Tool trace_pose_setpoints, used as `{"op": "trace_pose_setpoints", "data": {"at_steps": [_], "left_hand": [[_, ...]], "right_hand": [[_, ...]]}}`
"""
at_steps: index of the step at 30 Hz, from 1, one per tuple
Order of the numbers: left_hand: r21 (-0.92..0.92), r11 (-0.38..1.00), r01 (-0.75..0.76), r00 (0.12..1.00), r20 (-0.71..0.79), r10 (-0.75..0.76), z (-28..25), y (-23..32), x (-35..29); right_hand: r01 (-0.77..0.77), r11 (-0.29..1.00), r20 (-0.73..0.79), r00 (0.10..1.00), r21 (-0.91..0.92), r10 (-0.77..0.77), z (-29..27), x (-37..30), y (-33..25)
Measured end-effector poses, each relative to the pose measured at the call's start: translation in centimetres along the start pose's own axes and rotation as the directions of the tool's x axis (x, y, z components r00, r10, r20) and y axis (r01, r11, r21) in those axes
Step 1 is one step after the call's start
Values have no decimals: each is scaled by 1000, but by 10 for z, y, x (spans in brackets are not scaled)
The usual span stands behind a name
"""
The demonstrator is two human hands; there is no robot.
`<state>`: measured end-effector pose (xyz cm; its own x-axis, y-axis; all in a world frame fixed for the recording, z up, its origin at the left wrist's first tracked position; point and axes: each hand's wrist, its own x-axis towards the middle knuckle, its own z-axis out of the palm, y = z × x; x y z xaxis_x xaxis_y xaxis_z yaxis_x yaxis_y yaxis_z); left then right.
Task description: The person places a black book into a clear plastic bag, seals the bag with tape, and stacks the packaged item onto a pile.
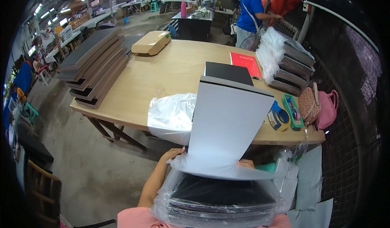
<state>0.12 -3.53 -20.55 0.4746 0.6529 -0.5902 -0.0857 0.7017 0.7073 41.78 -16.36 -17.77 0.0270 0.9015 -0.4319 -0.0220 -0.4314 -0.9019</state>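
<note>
A flat box-like panel with a white face (231,118) and a dark top edge stands tilted in front of me, leaning over the near edge of the table. A clear plastic bag (203,165) is around its lower end. My left hand (174,153) grips the bag at the panel's lower left corner, fingers closed. At the lower right, my right hand (246,163) is closed on the bag's edge, partly hidden by plastic. Close to my body lies a stack of black panels (221,193) wrapped in clear plastic. Behind the white-faced panel shows another black panel (229,73) on the table.
The wooden table (174,71) bears a stack of dark boards (95,63), a cardboard box (151,43), plastic bags (170,114), a red booklet (245,64), wrapped panels (290,61), a tape roll (279,117), a green basket (293,111) and pouches (309,105). A person in blue (250,12) stands beyond.
</note>
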Motion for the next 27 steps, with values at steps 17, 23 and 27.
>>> {"op": "trace_pose_setpoints", "data": {"at_steps": [17,23,27], "left_hand": [[392,261,-882,470,687,554,129,98,-266],[528,265,-807,381,121,917,162,75,-199],[198,-174,-965,-61,473,879,145,72,-204]], "right_hand": [[975,221,458,196,2,-867,8,-147,-104],[703,410,-145,407,-581,-902,75,-139,-124],[996,4,329,-28,94,-944,22,-148,-118]]}}
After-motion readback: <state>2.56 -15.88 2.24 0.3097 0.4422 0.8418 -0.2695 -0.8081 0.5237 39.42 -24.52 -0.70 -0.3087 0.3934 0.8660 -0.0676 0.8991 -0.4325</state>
